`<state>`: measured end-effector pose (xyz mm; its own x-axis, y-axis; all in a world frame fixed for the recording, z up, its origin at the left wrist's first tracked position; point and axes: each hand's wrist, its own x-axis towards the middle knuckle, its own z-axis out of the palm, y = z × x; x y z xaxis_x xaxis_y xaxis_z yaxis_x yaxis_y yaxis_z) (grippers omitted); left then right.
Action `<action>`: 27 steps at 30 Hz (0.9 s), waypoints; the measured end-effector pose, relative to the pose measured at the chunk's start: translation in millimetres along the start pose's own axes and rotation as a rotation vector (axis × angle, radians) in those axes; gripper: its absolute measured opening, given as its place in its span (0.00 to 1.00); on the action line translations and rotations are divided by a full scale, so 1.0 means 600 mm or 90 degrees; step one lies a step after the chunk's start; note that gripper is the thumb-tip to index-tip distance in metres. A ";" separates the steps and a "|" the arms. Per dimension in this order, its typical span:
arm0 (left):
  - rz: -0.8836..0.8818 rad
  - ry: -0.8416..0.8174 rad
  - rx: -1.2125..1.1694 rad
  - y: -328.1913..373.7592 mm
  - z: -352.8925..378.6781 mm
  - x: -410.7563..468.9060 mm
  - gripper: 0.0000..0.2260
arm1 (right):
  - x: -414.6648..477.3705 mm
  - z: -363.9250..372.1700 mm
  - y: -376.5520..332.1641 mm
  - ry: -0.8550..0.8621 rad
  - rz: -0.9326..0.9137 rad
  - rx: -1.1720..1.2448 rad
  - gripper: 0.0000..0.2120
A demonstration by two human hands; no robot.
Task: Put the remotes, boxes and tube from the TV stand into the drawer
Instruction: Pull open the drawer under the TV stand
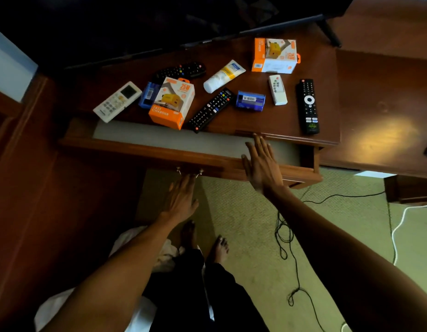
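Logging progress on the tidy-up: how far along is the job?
Done: the drawer is pulled open, with nothing visible inside. In hand: nothing; the left hand is at the drawer handle, the right hand reaches over the drawer. Left: all remotes, boxes and the tube remain on the stand.

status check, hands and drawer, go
Left hand at the drawer handle, right hand open over the drawer. Drawer out, nothing visible inside. Remotes, boxes, tube on the stand.

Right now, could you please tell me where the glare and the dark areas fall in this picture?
Head view: a yellowish glare patch lies on the brown wooden stand top at right; the black TV above and the left side are deep in shadow; wide-angle distortion tilts the edges.
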<state>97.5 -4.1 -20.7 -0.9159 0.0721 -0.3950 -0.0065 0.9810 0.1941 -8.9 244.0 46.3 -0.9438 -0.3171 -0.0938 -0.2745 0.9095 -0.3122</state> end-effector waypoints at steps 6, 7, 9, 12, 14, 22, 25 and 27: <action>0.129 0.361 -0.185 0.010 -0.066 -0.014 0.16 | -0.026 0.005 -0.017 0.019 -0.030 0.006 0.21; 0.142 0.401 -0.158 0.010 -0.088 -0.003 0.14 | -0.024 0.005 -0.020 0.018 -0.031 0.005 0.21; 0.141 0.403 -0.097 0.007 -0.128 0.027 0.16 | -0.015 0.010 -0.021 -0.006 -0.024 0.008 0.23; 0.096 0.217 -0.042 -0.010 -0.156 0.075 0.29 | 0.005 0.017 -0.015 -0.137 0.024 0.011 0.31; 0.063 0.087 -0.063 -0.017 -0.155 0.091 0.32 | 0.009 0.022 -0.013 -0.205 0.037 -0.014 0.32; 0.059 0.105 -0.119 -0.021 -0.135 0.062 0.26 | -0.040 0.024 -0.012 -0.136 0.001 0.030 0.22; 0.055 0.111 -0.128 -0.024 -0.115 0.028 0.25 | -0.074 0.034 -0.018 -0.123 0.002 0.046 0.21; 0.052 0.115 -0.131 -0.025 -0.105 0.002 0.25 | -0.102 0.041 -0.023 -0.114 0.000 0.048 0.22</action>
<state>71.1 -29.9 32.2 -0.9733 0.0975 -0.2078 0.0054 0.9148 0.4038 57.3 244.0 33.1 -0.8937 -0.3664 -0.2590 -0.2536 0.8886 -0.3821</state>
